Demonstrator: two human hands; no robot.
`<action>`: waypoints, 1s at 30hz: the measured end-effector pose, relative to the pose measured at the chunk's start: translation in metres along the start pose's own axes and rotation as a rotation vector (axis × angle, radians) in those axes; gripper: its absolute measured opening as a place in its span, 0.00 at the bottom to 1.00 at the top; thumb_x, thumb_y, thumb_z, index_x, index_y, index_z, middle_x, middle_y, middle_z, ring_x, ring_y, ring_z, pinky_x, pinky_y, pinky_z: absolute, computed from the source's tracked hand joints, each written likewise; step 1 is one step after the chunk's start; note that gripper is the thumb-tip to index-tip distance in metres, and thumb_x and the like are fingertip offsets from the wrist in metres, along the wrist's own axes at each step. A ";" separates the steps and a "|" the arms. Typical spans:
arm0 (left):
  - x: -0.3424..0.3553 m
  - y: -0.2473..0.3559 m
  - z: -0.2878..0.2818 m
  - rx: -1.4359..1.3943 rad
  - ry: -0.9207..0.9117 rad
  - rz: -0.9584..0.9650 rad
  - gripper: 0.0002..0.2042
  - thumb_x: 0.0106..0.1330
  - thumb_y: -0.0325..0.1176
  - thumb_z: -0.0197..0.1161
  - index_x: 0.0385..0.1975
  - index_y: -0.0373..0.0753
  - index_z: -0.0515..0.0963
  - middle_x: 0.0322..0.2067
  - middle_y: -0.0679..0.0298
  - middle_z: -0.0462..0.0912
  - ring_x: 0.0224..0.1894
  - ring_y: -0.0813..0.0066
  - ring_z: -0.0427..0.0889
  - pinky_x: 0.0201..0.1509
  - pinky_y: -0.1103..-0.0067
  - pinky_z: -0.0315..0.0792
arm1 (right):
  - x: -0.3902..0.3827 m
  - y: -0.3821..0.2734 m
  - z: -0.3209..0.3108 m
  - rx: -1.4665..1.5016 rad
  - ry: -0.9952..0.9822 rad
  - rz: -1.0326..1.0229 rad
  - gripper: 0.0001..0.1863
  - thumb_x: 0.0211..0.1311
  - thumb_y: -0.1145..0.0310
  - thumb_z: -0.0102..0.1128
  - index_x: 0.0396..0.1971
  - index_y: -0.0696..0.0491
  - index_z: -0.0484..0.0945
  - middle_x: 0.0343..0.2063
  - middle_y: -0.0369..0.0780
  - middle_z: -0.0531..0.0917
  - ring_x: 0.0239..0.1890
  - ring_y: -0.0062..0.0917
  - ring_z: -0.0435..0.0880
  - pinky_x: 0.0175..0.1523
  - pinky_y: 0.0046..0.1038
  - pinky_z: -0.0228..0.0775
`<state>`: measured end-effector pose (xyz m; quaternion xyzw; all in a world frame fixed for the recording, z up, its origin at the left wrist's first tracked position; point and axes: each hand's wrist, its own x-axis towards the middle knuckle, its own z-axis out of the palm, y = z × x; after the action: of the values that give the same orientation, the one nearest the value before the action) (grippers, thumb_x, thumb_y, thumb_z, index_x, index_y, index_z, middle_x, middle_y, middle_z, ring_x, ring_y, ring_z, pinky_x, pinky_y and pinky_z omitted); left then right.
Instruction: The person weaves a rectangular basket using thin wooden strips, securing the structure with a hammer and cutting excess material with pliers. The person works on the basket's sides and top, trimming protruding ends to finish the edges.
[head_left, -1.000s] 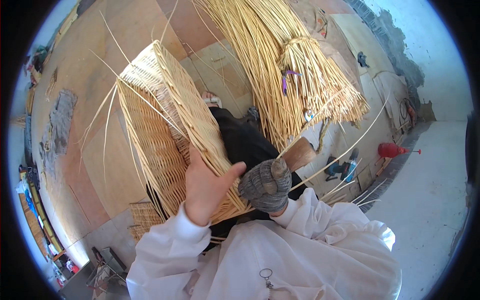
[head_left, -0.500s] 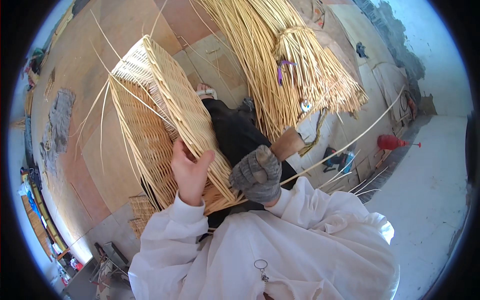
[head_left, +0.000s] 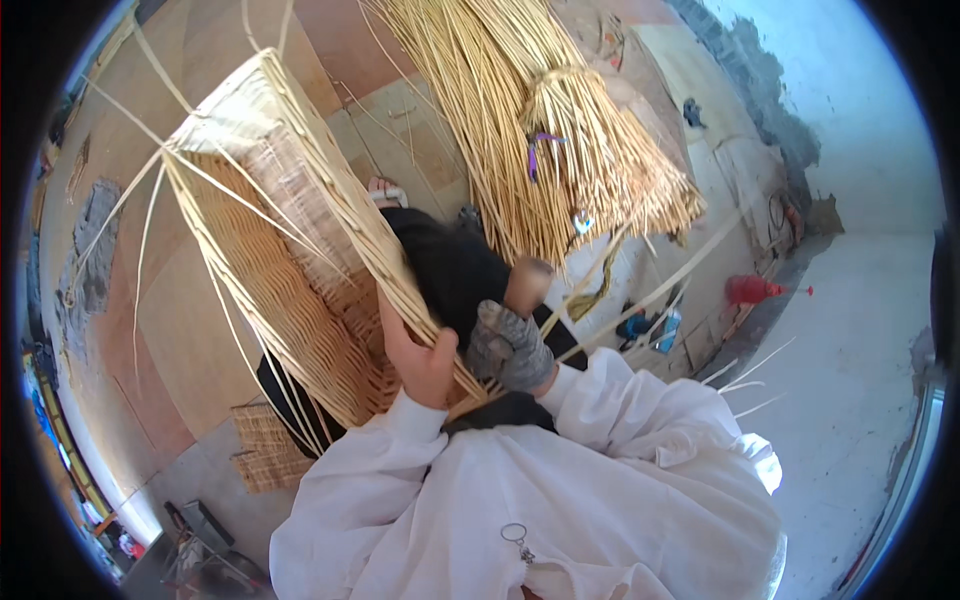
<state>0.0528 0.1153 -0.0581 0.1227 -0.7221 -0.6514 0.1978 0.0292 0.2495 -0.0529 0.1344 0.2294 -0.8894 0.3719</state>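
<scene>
A long woven wicker basket with loose strands at its far corners lies across my black-clad legs. My left hand grips the basket's right rim near its near end, fingers over the edge and thumb outside. Just right of it, my right hand, in a grey knitted glove, is closed on a short wooden tool that points up and away from me. The tool is blurred, and its lower part is hidden in the glove. Long pale strands stretch rightward from around this hand.
A large bundle of wicker rods lies ahead on the tiled floor. At the right are a red hand tool, a teal power tool and a pale wall. A flat woven piece lies lower left.
The basket's far end has swung left. My left hand first shifted left, then moved back right along the rim. My right hand has risen slightly, still closed on the wooden tool.
</scene>
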 end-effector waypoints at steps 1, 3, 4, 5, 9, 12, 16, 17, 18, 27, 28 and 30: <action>0.007 0.005 0.001 0.008 -0.001 -0.028 0.39 0.42 0.21 0.54 0.61 0.24 0.51 0.57 0.46 0.61 0.60 0.57 0.61 0.64 0.74 0.53 | 0.002 -0.002 0.000 -0.010 -0.005 0.015 0.10 0.60 0.58 0.57 0.22 0.43 0.69 0.11 0.29 0.67 0.11 0.19 0.66 0.18 0.23 0.58; 0.022 0.020 -0.002 0.031 -0.002 -0.098 0.39 0.43 0.21 0.54 0.61 0.24 0.51 0.57 0.45 0.60 0.60 0.56 0.61 0.64 0.73 0.54 | 0.007 -0.006 0.008 0.002 0.046 -0.003 0.11 0.60 0.57 0.57 0.23 0.44 0.70 0.12 0.31 0.67 0.14 0.20 0.67 0.20 0.22 0.59; 0.027 0.019 -0.006 0.108 -0.014 -0.134 0.39 0.44 0.22 0.55 0.61 0.25 0.51 0.57 0.44 0.60 0.60 0.54 0.61 0.64 0.72 0.53 | 0.008 -0.007 0.014 -0.022 0.025 -0.003 0.11 0.61 0.57 0.56 0.23 0.45 0.70 0.12 0.31 0.68 0.15 0.20 0.68 0.20 0.22 0.59; 0.030 0.022 -0.008 0.192 -0.021 -0.111 0.38 0.45 0.23 0.56 0.61 0.25 0.51 0.56 0.44 0.61 0.59 0.53 0.61 0.64 0.72 0.54 | 0.010 -0.009 0.019 -0.045 0.003 -0.002 0.11 0.61 0.57 0.55 0.23 0.45 0.70 0.12 0.31 0.68 0.16 0.21 0.69 0.21 0.23 0.60; 0.040 0.034 -0.012 0.407 0.002 -0.037 0.37 0.47 0.25 0.60 0.61 0.27 0.54 0.51 0.47 0.63 0.54 0.53 0.63 0.60 0.72 0.57 | 0.022 -0.037 0.023 -0.600 -0.255 -0.531 0.15 0.62 0.57 0.53 0.19 0.49 0.71 0.14 0.35 0.72 0.17 0.26 0.70 0.25 0.27 0.63; 0.043 0.040 -0.013 0.409 0.055 -0.044 0.36 0.49 0.25 0.62 0.61 0.29 0.56 0.45 0.51 0.64 0.48 0.58 0.65 0.56 0.72 0.59 | 0.082 -0.065 0.069 -0.257 -0.934 -0.643 0.19 0.60 0.54 0.55 0.16 0.52 0.71 0.16 0.39 0.74 0.20 0.31 0.73 0.28 0.32 0.67; 0.046 0.034 -0.017 0.310 0.037 -0.066 0.36 0.48 0.22 0.63 0.61 0.29 0.58 0.42 0.55 0.64 0.44 0.63 0.65 0.52 0.74 0.61 | 0.097 -0.032 0.075 -0.132 -0.527 -0.515 0.25 0.51 0.47 0.62 0.16 0.56 0.73 0.22 0.43 0.77 0.29 0.36 0.78 0.37 0.39 0.73; 0.048 0.033 -0.018 0.279 0.039 -0.070 0.36 0.48 0.21 0.63 0.61 0.29 0.58 0.42 0.55 0.64 0.44 0.63 0.65 0.51 0.74 0.61 | 0.099 -0.028 0.069 -0.091 -0.395 -0.451 0.27 0.48 0.45 0.65 0.18 0.58 0.74 0.25 0.45 0.79 0.31 0.37 0.79 0.40 0.40 0.74; 0.048 0.034 -0.018 0.251 0.037 -0.072 0.36 0.47 0.20 0.63 0.61 0.30 0.58 0.42 0.55 0.64 0.44 0.63 0.66 0.51 0.75 0.62 | 0.106 -0.027 0.064 -0.071 -0.456 -0.459 0.26 0.47 0.45 0.66 0.20 0.58 0.75 0.27 0.46 0.79 0.32 0.38 0.79 0.40 0.40 0.74; 0.050 0.031 -0.022 0.223 0.051 -0.029 0.37 0.45 0.17 0.62 0.60 0.29 0.59 0.42 0.55 0.64 0.44 0.63 0.66 0.51 0.75 0.62 | 0.104 -0.011 0.049 -0.002 -0.328 -0.369 0.29 0.48 0.48 0.67 0.33 0.62 0.75 0.37 0.51 0.79 0.38 0.39 0.80 0.45 0.39 0.76; 0.050 0.029 -0.023 0.223 0.051 -0.019 0.37 0.45 0.17 0.62 0.60 0.29 0.59 0.42 0.55 0.64 0.44 0.63 0.66 0.51 0.75 0.61 | 0.102 -0.012 0.052 -0.030 -0.326 -0.364 0.29 0.48 0.48 0.66 0.34 0.63 0.75 0.37 0.51 0.79 0.38 0.38 0.80 0.45 0.38 0.76; 0.050 0.028 -0.023 0.237 0.036 -0.008 0.37 0.44 0.17 0.61 0.60 0.28 0.59 0.43 0.54 0.63 0.45 0.61 0.66 0.52 0.75 0.61 | 0.096 -0.015 0.052 -0.088 -0.286 -0.325 0.30 0.50 0.48 0.65 0.36 0.64 0.74 0.37 0.50 0.80 0.38 0.36 0.81 0.45 0.37 0.76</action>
<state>0.0211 0.0760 -0.0223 0.1598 -0.7899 -0.5600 0.1923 -0.0514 0.1748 -0.0434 -0.0484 0.2315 -0.9368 0.2579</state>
